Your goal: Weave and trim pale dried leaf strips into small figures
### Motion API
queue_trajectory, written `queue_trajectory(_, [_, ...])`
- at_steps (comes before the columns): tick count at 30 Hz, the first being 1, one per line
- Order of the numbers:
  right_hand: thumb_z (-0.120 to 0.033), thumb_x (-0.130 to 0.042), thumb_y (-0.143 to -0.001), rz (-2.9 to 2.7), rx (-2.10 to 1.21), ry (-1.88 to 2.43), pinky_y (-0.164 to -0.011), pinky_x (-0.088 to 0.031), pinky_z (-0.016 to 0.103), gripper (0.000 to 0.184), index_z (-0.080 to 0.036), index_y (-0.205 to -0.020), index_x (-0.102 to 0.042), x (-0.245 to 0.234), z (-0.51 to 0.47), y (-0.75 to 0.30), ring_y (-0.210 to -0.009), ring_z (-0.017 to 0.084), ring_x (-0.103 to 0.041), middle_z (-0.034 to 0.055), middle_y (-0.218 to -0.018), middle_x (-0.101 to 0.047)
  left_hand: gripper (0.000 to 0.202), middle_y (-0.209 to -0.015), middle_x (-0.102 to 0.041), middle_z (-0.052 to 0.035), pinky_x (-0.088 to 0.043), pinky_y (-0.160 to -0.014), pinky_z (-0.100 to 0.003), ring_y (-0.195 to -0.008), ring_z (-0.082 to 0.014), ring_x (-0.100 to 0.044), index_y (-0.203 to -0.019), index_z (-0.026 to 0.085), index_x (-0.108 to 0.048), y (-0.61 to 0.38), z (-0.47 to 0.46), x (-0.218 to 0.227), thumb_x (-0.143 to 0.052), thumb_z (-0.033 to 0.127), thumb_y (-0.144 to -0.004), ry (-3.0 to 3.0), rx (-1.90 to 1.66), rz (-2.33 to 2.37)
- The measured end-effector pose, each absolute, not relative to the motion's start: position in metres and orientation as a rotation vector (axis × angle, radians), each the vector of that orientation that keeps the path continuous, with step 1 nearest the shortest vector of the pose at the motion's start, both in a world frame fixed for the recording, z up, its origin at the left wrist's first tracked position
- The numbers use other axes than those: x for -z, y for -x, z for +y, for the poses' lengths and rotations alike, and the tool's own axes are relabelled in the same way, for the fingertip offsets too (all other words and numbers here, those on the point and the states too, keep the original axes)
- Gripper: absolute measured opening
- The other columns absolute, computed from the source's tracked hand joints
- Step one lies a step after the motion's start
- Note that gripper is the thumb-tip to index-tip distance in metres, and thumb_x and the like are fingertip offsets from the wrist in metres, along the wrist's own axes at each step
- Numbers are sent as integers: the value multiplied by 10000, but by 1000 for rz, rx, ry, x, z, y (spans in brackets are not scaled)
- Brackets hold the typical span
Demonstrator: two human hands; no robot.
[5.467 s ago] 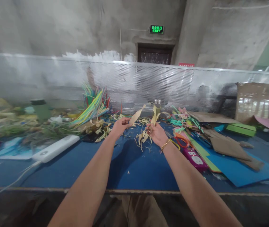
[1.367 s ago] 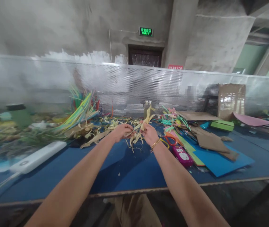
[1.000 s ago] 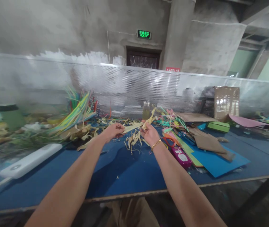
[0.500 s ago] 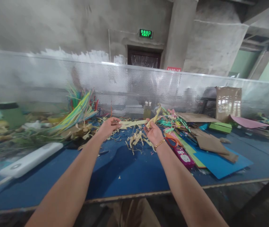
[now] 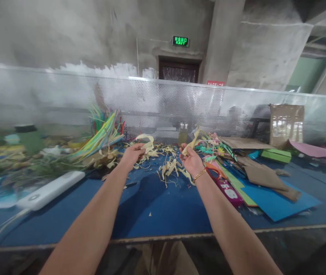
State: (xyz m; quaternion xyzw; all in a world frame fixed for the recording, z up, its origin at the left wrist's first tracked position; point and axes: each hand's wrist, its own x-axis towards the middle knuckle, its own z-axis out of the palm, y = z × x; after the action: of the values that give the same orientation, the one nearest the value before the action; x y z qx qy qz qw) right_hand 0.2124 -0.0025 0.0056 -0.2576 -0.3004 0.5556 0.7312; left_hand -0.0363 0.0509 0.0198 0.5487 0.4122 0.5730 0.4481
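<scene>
My left hand [image 5: 133,156] pinches a pale yellow husk-like strip [image 5: 148,140], which curls up and over to the right of the fingers. Across a gap, my right hand [image 5: 192,162], with a gold chain bracelet at the wrist, is closed on another pale husk-like piece [image 5: 195,137] that sticks up above the fingers. Between and below both hands lies a loose heap of pale strips [image 5: 170,168] on the blue table [image 5: 163,214]. More scraps are strewn behind the hands.
On the left are a white power strip [image 5: 51,191], a green bottle [image 5: 30,139] and a bundle of coloured stems [image 5: 102,133]. To the right lie orange-handled scissors [image 5: 213,172], a purple box [image 5: 229,193], blue card [image 5: 280,206] and cardboard [image 5: 266,175]. A perforated metal screen [image 5: 168,99] stands behind.
The strip that stretched between my hands now hangs only from my left hand and has curled up. My hands have moved apart slightly. The camera view has shifted a little left.
</scene>
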Motion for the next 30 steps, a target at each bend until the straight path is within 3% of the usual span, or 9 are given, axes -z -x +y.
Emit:
queue_trajectory(6, [-234,-523,-819,-665,-1233,593,-637,-517,237,143,-224,-898,-642,-6,-5,-211,-864,135,-632,29,-1033,-666,205,-705,-651,-39,-414,-538,-227,-649,-160,-607,-854,166,-667,58,64,-16,-607,209,-663,-1380,-1591,1369])
queue_trajectory(12, [-216,-536,-812,-626,-1253,598,-616,-508,226,122,-217,-862,-647,-7,-5,-211,-813,123,-632,25,-977,-683,325,-883,-711,-55,-432,-712,-282,-841,-232,-621,-859,232,-735,75,61,-17,-530,100,-644,-1994,-1151,1829])
queue_trajectory(18, [-216,-534,-813,-648,-1249,621,-588,-502,228,135,-221,-883,-650,-6,-4,-212,-780,127,-632,26,-959,-687,275,-932,-706,-81,-435,-736,-295,-871,-251,-619,-899,228,-726,86,58,-17,-542,189,-699,-2064,-1140,2093])
queue_trajectory(25, [-211,-545,-802,-652,-1251,636,-570,-492,223,139,-214,-883,-658,-6,-2,-211,-732,120,-627,24,-928,-694,262,-1026,-690,-57,-410,-832,-242,-986,-220,-594,-885,254,-714,70,67,10,-652,287,-633,-2280,-856,1697])
queue_trajectory(30, [-218,-567,-791,-649,-1244,642,-554,-487,221,124,-207,-874,-659,-7,-4,-211,-722,124,-622,30,-904,-695,137,-854,-715,-41,-423,-746,-240,-838,-212,-630,-740,280,-723,58,69,16,-671,279,-613,-2270,-718,1537])
